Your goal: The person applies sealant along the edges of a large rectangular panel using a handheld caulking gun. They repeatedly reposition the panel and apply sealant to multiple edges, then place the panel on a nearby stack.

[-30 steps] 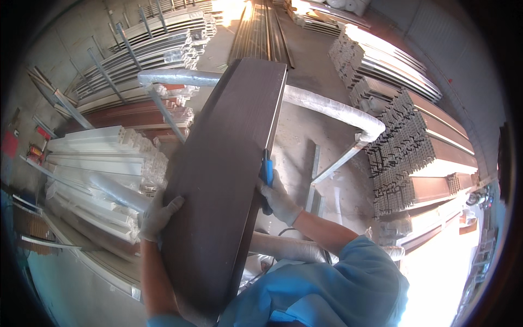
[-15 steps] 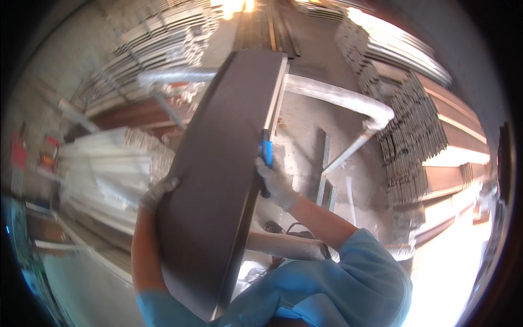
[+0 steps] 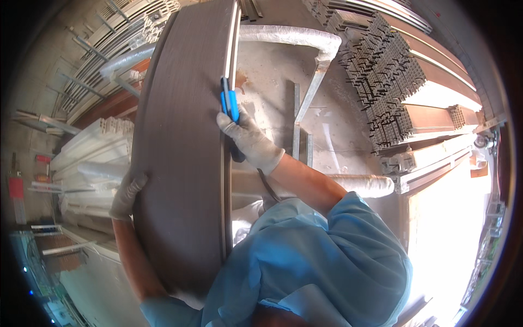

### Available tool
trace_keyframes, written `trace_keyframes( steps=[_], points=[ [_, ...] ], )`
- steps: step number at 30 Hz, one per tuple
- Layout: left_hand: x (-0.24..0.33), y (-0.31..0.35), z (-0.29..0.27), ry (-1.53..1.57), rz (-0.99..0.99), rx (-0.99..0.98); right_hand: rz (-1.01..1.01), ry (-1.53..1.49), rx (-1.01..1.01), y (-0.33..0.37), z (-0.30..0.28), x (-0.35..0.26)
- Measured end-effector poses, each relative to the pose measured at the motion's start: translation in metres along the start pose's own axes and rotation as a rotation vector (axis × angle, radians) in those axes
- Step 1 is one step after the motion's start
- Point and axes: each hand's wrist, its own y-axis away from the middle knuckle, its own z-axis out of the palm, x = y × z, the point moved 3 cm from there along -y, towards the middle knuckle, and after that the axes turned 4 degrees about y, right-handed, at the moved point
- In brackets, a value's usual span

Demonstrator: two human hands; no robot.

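A long dark brown panel (image 3: 182, 147) runs from my chest up to the top of the view, held on edge. My left hand (image 3: 126, 193), in a light glove, grips its left edge. My right hand (image 3: 248, 139), also gloved, holds a blue-handled tool (image 3: 229, 103) against the panel's right edge, along a pale strip (image 3: 233, 43) there. My blue sleeve fills the lower right.
White profiles (image 3: 90, 163) lie stacked at the left. Dark grey metal profiles (image 3: 381, 82) are piled at the upper right. A wrapped white tube frame (image 3: 297, 38) stands behind the panel over a concrete floor (image 3: 272, 92). Bright daylight floods the right side.
The panel has swung more upright and closer to me. My right hand with the blue tool stays on its right edge; my left hand has slid lower along the left edge.
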Motion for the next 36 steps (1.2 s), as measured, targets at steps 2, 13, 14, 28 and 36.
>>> trace_keyframes(
  steps=[2,13,14,28,36],
  points=[
    [0.012,0.024,0.034,0.008,-0.014,0.024,-0.059,-0.075,0.003,0.032,-0.012,-0.006],
    [0.051,0.054,0.165,0.048,0.073,-0.020,-0.133,-0.041,0.073,0.149,-0.110,-0.051],
    [0.050,0.050,0.177,0.037,0.039,0.001,-0.119,-0.013,0.088,0.153,-0.123,-0.052],
    [0.067,-0.007,0.368,0.097,-0.051,-0.034,-0.046,-0.195,0.072,0.143,-0.320,-0.034],
    [0.073,-0.045,0.375,0.041,-0.120,0.057,0.040,-0.165,0.081,0.107,-0.346,-0.017]
  ],
)
